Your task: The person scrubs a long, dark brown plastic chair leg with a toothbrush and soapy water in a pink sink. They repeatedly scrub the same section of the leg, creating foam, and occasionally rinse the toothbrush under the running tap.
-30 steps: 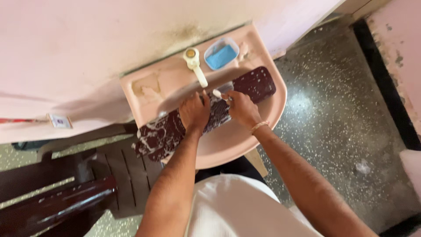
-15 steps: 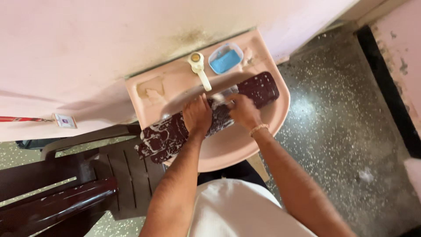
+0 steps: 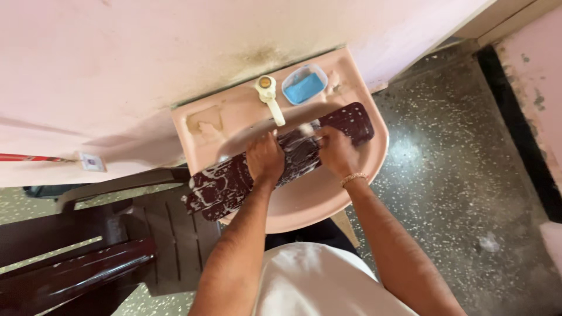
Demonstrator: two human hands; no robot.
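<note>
Two bare hands work on one long dark-maroon perforated mat (image 3: pixel 234 184) laid slantwise across one pink wall-mounted washbasin (image 3: pixel 363 175), its lower end sticking out past the basin's edge. White suds streak the mat. Left hand (image 3: pixel 264 158) presses down on its middle, fingers curled over the far edge; right hand (image 3: pixel 336 151), one beaded bracelet (image 3: pixel 353 177) at the wrist, grips it just beside. One cream tap (image 3: pixel 270 98) stands behind, next to one soap dish (image 3: pixel 304 83) holding one blue bar. One brown plastic chair (image 3: pixel 117 234) sits nearby.
</note>
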